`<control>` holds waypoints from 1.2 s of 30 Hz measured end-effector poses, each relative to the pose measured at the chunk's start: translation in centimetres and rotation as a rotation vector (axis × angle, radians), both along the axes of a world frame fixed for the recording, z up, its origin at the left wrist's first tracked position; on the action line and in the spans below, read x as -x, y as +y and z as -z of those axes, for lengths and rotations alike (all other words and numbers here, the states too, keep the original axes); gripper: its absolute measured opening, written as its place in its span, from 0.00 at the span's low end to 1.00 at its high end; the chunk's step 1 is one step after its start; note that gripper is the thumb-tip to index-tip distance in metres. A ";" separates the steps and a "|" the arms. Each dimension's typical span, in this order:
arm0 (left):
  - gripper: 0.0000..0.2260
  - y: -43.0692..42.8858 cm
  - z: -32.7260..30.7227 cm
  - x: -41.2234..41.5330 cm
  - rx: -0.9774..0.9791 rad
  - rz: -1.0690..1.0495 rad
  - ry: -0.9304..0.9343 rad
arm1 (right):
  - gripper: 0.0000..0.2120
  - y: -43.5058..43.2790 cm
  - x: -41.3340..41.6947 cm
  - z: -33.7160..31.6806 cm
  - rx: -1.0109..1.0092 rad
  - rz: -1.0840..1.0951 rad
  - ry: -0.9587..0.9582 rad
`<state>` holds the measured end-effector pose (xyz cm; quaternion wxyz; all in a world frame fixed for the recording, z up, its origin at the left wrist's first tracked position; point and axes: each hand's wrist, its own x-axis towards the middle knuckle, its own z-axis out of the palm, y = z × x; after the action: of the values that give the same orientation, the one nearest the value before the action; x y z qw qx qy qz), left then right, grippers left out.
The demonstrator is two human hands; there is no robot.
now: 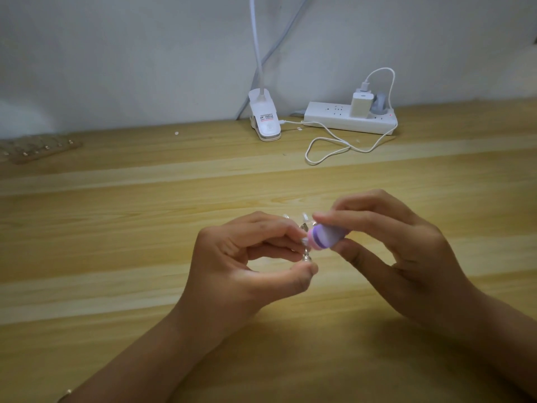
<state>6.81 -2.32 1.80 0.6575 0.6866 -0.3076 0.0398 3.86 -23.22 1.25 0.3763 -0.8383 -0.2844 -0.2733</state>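
Head view: left hand (247, 257) pinches a small silver piece (393, 251); right hand (401, 245) grips a purple cylinder (414, 236) touching it, above a wooden table (116, 228).

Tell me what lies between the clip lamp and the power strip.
A thin white cable runs from the clip lamp toward the power strip, in the head view.

Metal piece (305, 251) blurred, half hidden; lamp neck (256, 39) cropped.

The tube (329, 236) is pale purple with a dark purple band and a pink end. It is tilted above the bench (116, 242), pink end just beside a small silver piece (307, 256), which stands upright.
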 end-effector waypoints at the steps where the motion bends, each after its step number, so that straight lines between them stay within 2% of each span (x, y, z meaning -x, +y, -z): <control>1: 0.11 0.0 0.0 0.0 0.008 -0.004 0.008 | 0.15 0.0 0.0 -0.1 -0.024 0.018 -0.001; 6: 0.12 0.1 -0.3 0.1 -0.043 0.002 -0.063 | 0.13 0.3 0.4 -0.1 -0.012 -0.050 -0.062; 12: 0.13 0.4 -0.2 -0.5 0.008 -0.094 -0.004 | 0.12 -1.9 -1.5 1.0 0.050 0.222 0.063; 17: 0.15 1.0 0.2 -2.0 0.017 -0.261 0.147 | 0.15 -2.5 -2.2 1.7 0.318 0.446 0.248; 19: 0.15 1.1 0.3 -2.3 0.033 -0.237 0.187 | 0.16 -2.1 -2.1 1.3 0.253 0.452 0.239; 22: 0.15 1.1 0.3 -2.3 0.049 -0.181 0.230 | 0.12 -0.6 -2.4 -0.8 0.154 0.338 0.153; 28: 0.18 2.1 0.5 -3.2 0.067 -0.180 0.359 | 0.14 3.2 -5.7 -4.2 0.390 -0.088 0.288; 33: 0.16 2.3 0.7 -3.9 0.168 -0.152 0.478 | 0.10 4.0 -7.5 -4.9 0.345 -0.132 0.234; 36: 0.15 2.8 0.7 -4.2 0.139 -0.130 0.506 | 0.08 4.2 -7.9 -4.9 0.348 -0.185 0.218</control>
<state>10.97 0.43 1.07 0.7552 0.6461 -0.0854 -0.0700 11.75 -19.07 6.16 0.2777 -0.8856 -0.3606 -0.0923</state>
